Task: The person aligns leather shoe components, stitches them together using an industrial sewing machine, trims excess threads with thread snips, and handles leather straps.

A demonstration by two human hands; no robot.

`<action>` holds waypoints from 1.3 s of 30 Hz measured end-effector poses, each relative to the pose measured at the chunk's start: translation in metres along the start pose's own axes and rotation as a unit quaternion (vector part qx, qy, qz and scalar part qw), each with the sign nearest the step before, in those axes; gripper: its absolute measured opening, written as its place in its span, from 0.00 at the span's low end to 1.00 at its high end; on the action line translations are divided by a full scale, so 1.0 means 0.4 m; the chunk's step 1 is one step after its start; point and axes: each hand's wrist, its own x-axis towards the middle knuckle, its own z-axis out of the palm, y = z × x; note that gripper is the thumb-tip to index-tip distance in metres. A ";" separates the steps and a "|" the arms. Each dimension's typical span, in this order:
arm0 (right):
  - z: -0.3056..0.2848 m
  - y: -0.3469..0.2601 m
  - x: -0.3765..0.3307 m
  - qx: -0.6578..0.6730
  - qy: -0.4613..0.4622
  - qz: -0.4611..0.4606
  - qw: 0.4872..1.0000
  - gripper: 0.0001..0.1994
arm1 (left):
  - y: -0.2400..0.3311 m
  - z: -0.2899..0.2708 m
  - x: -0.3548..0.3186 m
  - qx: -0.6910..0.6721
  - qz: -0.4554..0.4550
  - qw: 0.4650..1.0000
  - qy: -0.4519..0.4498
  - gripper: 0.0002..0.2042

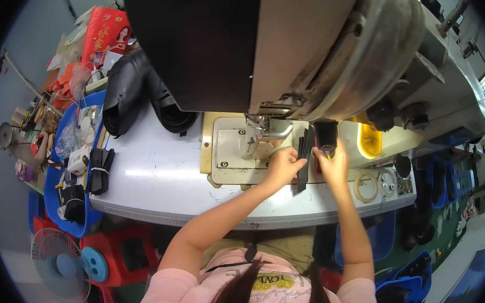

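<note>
A sewing machine (308, 44) fills the upper middle, its needle area (263, 130) above a metal plate (234, 158). Several narrow black strips (303, 172) lie bunched on the white table just right of that plate. My left hand (285, 165) is closed at the strips' left side, thumb and fingertips pinching their edge. Beyond the strips, my right hand (334, 161) is closed with its fingers bent, right below a black cylindrical machine part (326, 134). Something dark with a red edge shows by its thumb; what these fingers hold is partly hidden.
Rolls of black material (126, 89) stand at the table's back left. A blue bin (82, 215) with bundled black pieces (101, 168) adjoins the left edge. Right of my hands are a yellow-lined opening (370, 140) and a tan ring (365, 188). A fan (62, 265) stands lower left.
</note>
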 end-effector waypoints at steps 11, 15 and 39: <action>0.076 0.005 -0.004 -0.097 0.053 -0.056 0.992 0.06 | -0.033 0.027 0.014 0.264 0.212 0.932 0.132 0.08; 0.068 0.029 -0.006 0.066 0.041 -0.039 0.996 0.04 | -0.020 0.016 0.008 0.112 0.182 0.972 0.098 0.04; -0.015 -0.072 -0.060 0.055 -0.059 -0.188 0.979 0.06 | 0.039 -0.013 -0.030 -0.022 0.040 0.997 -0.055 0.02</action>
